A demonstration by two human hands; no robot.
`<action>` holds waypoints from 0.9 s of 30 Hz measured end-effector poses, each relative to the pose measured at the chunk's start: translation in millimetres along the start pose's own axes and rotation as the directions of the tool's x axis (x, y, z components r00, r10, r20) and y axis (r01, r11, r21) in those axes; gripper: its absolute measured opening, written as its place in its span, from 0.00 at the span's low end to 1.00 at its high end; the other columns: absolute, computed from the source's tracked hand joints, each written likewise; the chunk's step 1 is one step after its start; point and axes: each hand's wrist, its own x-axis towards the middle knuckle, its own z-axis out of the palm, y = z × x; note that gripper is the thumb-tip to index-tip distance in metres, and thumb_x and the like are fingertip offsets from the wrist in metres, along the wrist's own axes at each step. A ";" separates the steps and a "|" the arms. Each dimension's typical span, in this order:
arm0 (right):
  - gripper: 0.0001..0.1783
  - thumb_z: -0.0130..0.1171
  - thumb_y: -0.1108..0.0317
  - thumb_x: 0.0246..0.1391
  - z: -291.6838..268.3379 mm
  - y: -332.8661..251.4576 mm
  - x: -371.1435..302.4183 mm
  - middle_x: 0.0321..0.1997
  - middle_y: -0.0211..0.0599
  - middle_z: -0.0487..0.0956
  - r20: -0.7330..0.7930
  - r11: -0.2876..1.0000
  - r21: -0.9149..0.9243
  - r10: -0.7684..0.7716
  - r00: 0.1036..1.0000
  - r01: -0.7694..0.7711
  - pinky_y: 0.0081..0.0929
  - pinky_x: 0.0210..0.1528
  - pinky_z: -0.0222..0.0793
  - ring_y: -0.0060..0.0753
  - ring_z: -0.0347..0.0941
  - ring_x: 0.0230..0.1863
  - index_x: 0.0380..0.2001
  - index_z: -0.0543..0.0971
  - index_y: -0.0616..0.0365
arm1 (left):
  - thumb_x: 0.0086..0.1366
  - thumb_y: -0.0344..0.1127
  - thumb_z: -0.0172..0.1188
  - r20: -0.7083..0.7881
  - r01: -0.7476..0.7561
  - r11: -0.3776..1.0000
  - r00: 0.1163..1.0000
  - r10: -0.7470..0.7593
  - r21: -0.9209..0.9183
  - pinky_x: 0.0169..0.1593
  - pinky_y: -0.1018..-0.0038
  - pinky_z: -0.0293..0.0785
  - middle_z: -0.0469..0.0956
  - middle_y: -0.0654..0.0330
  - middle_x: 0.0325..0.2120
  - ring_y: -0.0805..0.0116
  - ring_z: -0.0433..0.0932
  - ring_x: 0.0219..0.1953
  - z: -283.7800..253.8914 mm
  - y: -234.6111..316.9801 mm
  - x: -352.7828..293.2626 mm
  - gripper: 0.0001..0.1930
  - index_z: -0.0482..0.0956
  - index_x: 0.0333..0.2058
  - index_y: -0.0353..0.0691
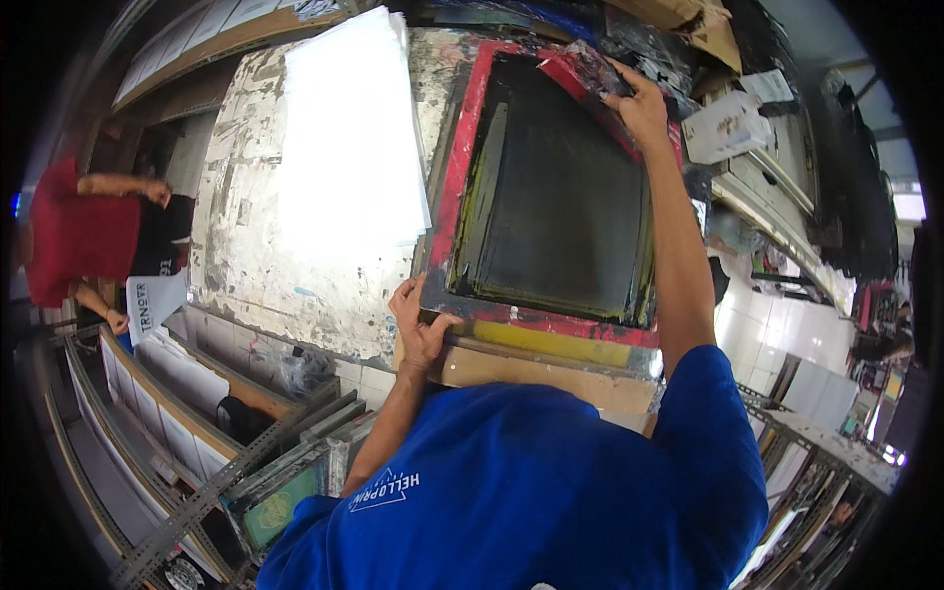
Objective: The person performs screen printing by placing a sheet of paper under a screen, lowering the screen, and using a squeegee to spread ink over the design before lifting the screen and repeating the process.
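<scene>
A screen-printing frame point(459, 177) with red, ink-stained sides and dark mesh lies on the worktable before me. My left hand point(421, 323) grips its near left corner, thumb and fingers on either side of the edge. At the far right of the frame, my right hand point(641, 110) is closed around a squeegee point(580, 79). This squeegee is red and smeared with dark ink, and it lies slanted over the frame's far right corner. Part of it is hidden behind my fingers. Left of the frame sits a stack of white paper sheets point(354, 147).
The paint-spattered worktable point(241, 226) stretches left. A person in a red shirt point(88, 231) stands beyond it, holding a printed sheet point(155, 303). Metal racks point(211, 497) stand at lower left. A white container point(726, 128) is at right, and a yellow strip point(541, 339) borders the frame's near side.
</scene>
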 end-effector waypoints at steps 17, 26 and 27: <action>0.30 0.66 0.63 0.42 -112.0 -258.4 -162.0 0.27 0.36 0.75 0.069 0.687 -0.537 -0.542 0.838 0.489 0.42 0.37 0.71 0.43 0.76 0.31 0.55 0.84 0.39 | 0.64 0.32 0.68 -0.560 -0.419 0.791 0.820 0.119 -0.445 0.61 0.69 0.68 0.72 0.49 0.59 0.64 0.70 0.59 -17.8 185.6 142.4 0.32 0.66 0.63 0.27; 0.31 0.57 0.60 0.37 -152.3 -293.4 -53.2 0.25 0.50 0.85 0.051 0.803 -0.381 -0.477 0.878 0.458 0.34 0.36 0.79 0.45 0.80 0.24 0.47 0.87 0.63 | 0.68 0.43 0.66 -0.041 -0.144 0.939 0.990 0.138 -0.313 0.52 0.64 0.73 0.81 0.56 0.45 0.60 0.79 0.44 110.7 103.5 298.4 0.20 0.79 0.54 0.39; 0.30 0.57 0.61 0.37 -148.2 -299.1 -45.8 0.25 0.50 0.85 0.064 0.802 -0.368 -0.484 0.873 0.471 0.34 0.36 0.79 0.46 0.81 0.25 0.46 0.87 0.63 | 0.67 0.43 0.66 -0.028 -0.139 0.980 0.990 0.137 -0.143 0.53 0.63 0.74 0.81 0.56 0.45 0.58 0.79 0.45 126.2 70.2 315.9 0.20 0.80 0.54 0.42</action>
